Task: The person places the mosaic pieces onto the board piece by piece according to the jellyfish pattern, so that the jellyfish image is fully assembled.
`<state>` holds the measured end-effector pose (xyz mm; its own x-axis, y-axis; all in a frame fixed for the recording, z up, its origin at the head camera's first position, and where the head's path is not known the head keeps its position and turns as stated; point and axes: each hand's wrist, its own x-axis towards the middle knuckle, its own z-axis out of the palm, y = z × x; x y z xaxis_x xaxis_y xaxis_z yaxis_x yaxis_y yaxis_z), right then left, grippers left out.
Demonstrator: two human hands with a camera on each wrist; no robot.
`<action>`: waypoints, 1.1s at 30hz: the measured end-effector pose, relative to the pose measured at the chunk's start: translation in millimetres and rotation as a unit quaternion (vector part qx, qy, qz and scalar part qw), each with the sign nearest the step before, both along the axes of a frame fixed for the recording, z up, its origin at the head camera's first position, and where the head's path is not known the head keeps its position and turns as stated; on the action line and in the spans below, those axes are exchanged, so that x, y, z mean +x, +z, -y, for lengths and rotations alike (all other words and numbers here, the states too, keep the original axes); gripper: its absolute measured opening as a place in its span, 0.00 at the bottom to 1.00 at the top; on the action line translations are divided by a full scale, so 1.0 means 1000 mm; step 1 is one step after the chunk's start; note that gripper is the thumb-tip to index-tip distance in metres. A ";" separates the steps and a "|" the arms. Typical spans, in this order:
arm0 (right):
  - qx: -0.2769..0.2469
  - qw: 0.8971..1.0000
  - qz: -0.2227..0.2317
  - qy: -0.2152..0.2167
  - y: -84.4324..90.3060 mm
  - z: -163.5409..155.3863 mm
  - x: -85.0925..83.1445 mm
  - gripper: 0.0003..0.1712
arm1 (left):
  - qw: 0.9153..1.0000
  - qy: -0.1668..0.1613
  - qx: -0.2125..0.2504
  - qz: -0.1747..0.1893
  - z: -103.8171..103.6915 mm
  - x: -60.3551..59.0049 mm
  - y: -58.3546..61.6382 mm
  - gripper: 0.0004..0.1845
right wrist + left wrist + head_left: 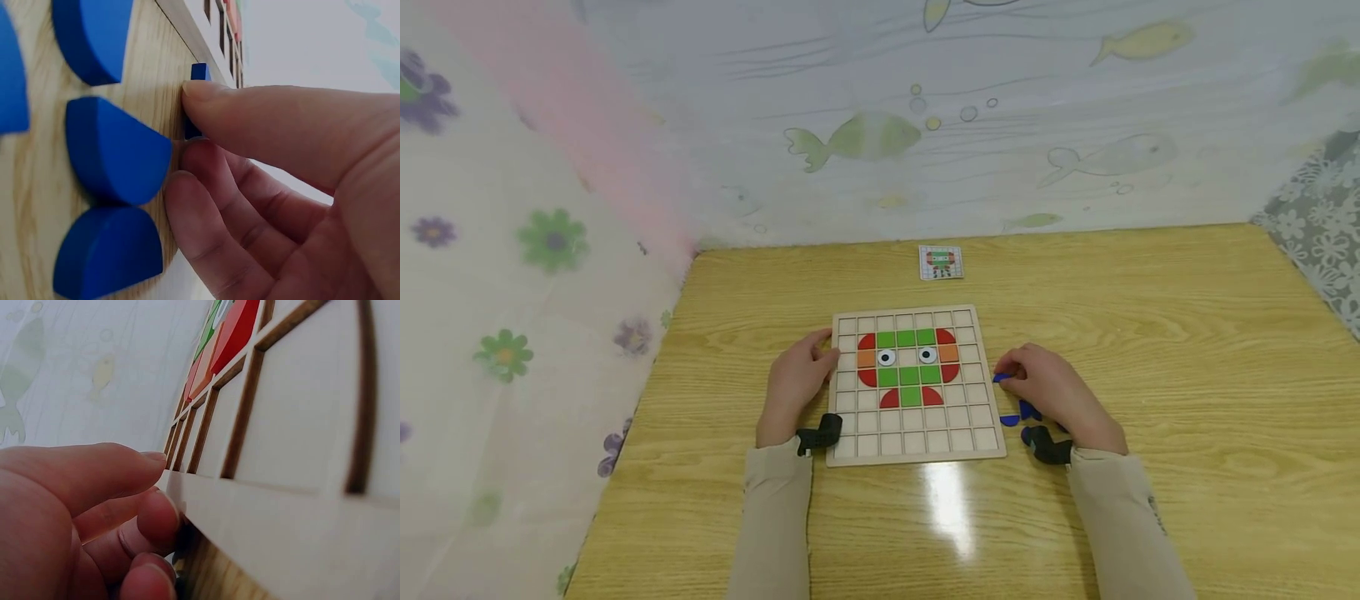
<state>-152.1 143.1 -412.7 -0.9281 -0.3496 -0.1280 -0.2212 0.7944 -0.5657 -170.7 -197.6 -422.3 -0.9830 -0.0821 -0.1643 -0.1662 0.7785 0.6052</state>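
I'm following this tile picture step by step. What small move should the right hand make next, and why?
Probably lift the blue piece pinched by the right hand toward the board: empty cells remain under the figure, and the left hand steadies its edge.

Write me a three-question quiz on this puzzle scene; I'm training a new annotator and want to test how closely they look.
1. True or false: the right hand pinches a blue piece beside the grid board.
2. Which colour fills the square cell directly between the two red pieces in the bottom row of the figure? A) orange B) green C) blue
3. Fill in: the left hand rests its fingers against the board's ____ edge.

Key: 1 true; 2 B; 3 left. The loose blue pieces lie on the table to the right of the board, and the pattern card lies beyond the board's far edge.
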 end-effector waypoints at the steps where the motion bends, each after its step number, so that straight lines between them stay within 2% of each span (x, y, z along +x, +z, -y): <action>1: 0.002 1.000 -0.002 0.000 0.000 0.000 0.000 0.08 | 1.000 0.000 0.000 0.001 0.000 0.000 0.000 0.23; 11: -0.004 1.000 0.008 -0.018 -0.001 0.000 -0.002 0.08 | 1.000 -0.004 0.003 -0.001 0.001 0.000 0.000 0.23; 18: 0.002 0.999 -0.031 -0.023 -0.002 0.002 -0.003 0.11 | 1.000 -0.012 0.000 -0.010 0.001 0.000 0.000 0.23; 26: -0.046 0.998 -0.026 -0.042 0.003 0.013 0.000 0.11 | 1.000 -0.011 -0.002 -0.007 0.000 0.000 0.000 0.23; 33: -0.086 0.996 -0.011 -0.026 0.004 0.030 0.003 0.09 | 1.000 -0.007 -0.001 -0.005 0.000 0.000 0.000 0.23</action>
<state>-149.1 113.2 -408.8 -0.9472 -0.3168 -0.0493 -0.1972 0.6968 -0.6896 -170.5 -197.8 -422.8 -0.9856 -0.0693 -0.1540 -0.1496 0.7812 0.6061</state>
